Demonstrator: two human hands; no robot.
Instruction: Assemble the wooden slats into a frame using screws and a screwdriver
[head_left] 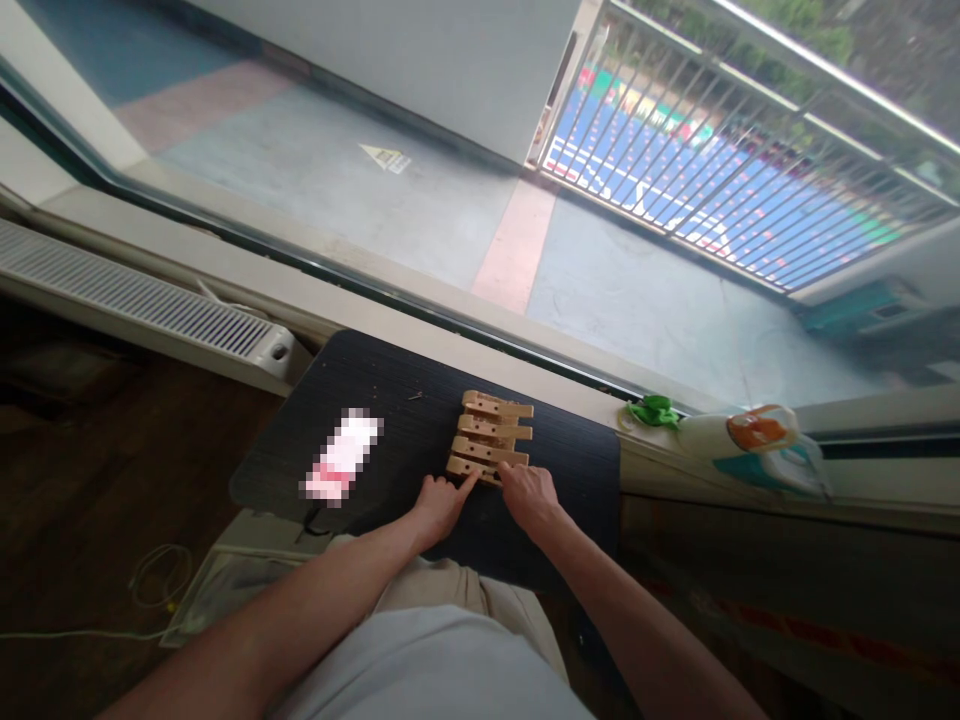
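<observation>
Several light wooden pieces with dark round holes [487,427] lie side by side on a black table [420,430]. Their left ends are rounded, and narrower tongues stick out to the right. My left hand [441,508] rests at the near left; its index finger is stretched out and touches the nearest piece, while the other fingers curl loosely. My right hand [529,496] is closed at the right part of that same piece. Its fingertips press together there and cover the piece's end; whatever is between them is too small or hidden to make out.
A blurred-out bright rectangular object [343,458] lies on the table's left side. Behind the table run a window sill and glass. On the sill sit a green item [654,411] and a white bottle with an orange top [761,428]. A radiator [150,290] stands left.
</observation>
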